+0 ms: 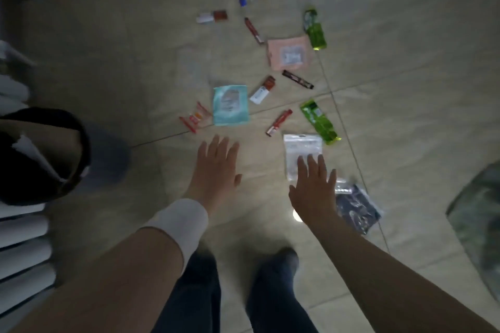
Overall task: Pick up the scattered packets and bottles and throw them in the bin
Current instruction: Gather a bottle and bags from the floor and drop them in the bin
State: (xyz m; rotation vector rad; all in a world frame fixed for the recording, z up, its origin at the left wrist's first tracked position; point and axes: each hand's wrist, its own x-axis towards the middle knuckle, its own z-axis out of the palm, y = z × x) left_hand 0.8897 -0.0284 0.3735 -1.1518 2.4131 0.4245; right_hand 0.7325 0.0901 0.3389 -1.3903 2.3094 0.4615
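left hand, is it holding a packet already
No, the left hand is open and empty, fingers spread above bare floor, short of the teal packet.

Lower part of clear packet (pixel 301 151) hidden under fingers of right hand (pixel 313 189). Dark packet (pixel 357 207) just right of that hand, partly covered. Bin (pixel 54 149) far left of left hand (pixel 216 167), cropped. Farthest packets blurred, unreadable.
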